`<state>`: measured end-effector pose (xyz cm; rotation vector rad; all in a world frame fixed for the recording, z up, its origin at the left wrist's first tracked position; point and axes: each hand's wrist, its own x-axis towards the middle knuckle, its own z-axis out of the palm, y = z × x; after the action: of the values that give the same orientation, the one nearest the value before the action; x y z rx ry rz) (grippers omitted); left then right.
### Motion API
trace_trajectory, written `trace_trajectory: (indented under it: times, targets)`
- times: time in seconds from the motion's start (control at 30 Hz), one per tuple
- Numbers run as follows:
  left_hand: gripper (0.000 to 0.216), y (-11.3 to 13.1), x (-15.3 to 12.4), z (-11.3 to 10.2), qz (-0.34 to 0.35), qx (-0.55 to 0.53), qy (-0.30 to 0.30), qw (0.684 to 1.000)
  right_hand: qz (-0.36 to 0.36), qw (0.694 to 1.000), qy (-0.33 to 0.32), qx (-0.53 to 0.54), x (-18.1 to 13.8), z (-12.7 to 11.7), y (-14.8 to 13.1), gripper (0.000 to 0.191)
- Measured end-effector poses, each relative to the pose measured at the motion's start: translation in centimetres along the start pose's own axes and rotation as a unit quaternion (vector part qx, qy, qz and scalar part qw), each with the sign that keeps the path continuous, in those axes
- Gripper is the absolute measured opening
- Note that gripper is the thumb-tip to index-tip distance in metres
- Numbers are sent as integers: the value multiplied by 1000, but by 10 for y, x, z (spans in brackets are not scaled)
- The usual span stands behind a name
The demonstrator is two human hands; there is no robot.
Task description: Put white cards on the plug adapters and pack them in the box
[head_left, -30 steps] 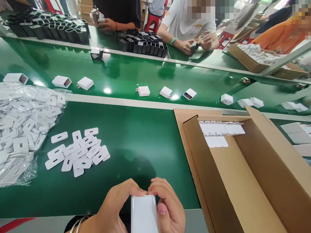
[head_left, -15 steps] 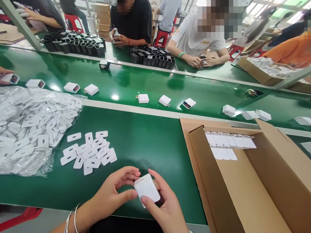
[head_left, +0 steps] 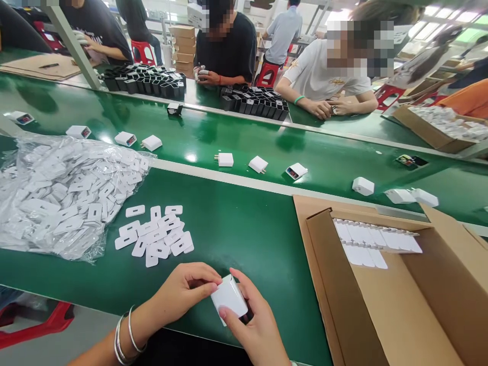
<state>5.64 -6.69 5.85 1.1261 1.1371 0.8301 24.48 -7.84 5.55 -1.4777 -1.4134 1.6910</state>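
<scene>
A white plug charger (head_left: 229, 299) is held in my right hand (head_left: 257, 323), thumb on its broad face and fingers round the far side. My left hand (head_left: 190, 290) has its thumb and fingers closed together at the charger's upper left edge, touching it. The slotted end is mostly hidden behind these fingertips. Left of my hands lies a loose pile of white slotted cover plates (head_left: 156, 234). A clear plastic bag (head_left: 72, 198) full of more such plates rests beyond it. To the right stands an open cardboard box (head_left: 343, 284) with white chargers (head_left: 366, 241) in rows at its far end.
Several white chargers lie spread along the green belt (head_left: 206, 137), some showing an uncovered end, such as one charger (head_left: 296, 171). Across it, people sit near clusters of black casings (head_left: 255, 103). A box of white parts (head_left: 438, 127) stands at the far right.
My left fingers have closed in from beside the charger onto its upper left edge. The charger has turned slightly in my right hand. The whole view has shifted, with the bench appearing tilted.
</scene>
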Motion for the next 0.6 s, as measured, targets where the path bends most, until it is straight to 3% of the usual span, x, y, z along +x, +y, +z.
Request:
trace_trajectory:
  times: [0.17,0.3,0.5,0.6]
  targets:
    - [18,-2,-2,6,19,62,7,998,-20,999,27,-29,-1,5,7,52]
    - [18,2,-6,7,25,132,-45,990,-58,995,37,-78,-3,6,12,58]
    - [26,-2,-28,15,98,215,-98,967,-153,980,57,-109,-21,8,28,36]
    - [34,-5,-41,21,80,198,-156,964,-112,983,107,-96,-45,18,48,35]
